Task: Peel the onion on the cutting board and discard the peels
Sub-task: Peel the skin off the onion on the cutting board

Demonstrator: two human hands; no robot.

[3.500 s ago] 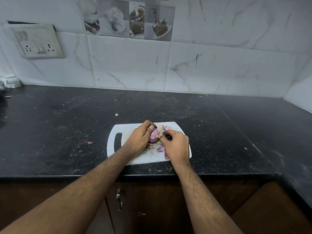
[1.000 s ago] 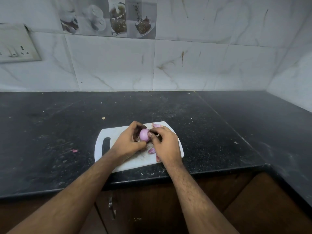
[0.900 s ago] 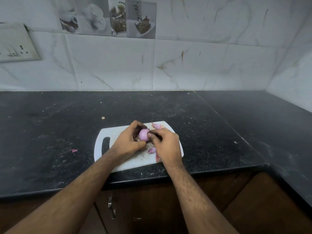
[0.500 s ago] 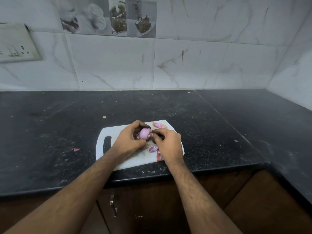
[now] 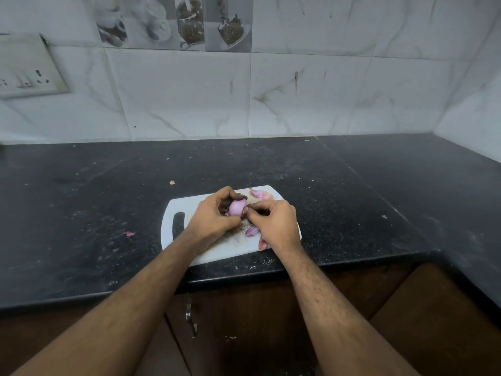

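Note:
A small pink-purple onion (image 5: 235,207) is held just above the white cutting board (image 5: 184,210). My left hand (image 5: 214,216) cups it from the left, fingers curled around it. My right hand (image 5: 275,223) pinches a strip of skin at the onion's right side. Loose peels lie on the board: one at the far right corner (image 5: 260,194), one between my hands (image 5: 251,230), and one partly hidden under my right wrist (image 5: 262,243).
The board lies near the front edge of a black stone counter (image 5: 352,202). A pink peel scrap (image 5: 129,233) lies on the counter left of the board. A tiled wall with a switch plate (image 5: 25,69) stands behind. Brown cabinet doors (image 5: 244,321) are below.
My hands have kept turning the onion between them above the board while the right fingers pick at its skin. The peels on the board have stayed where they were.

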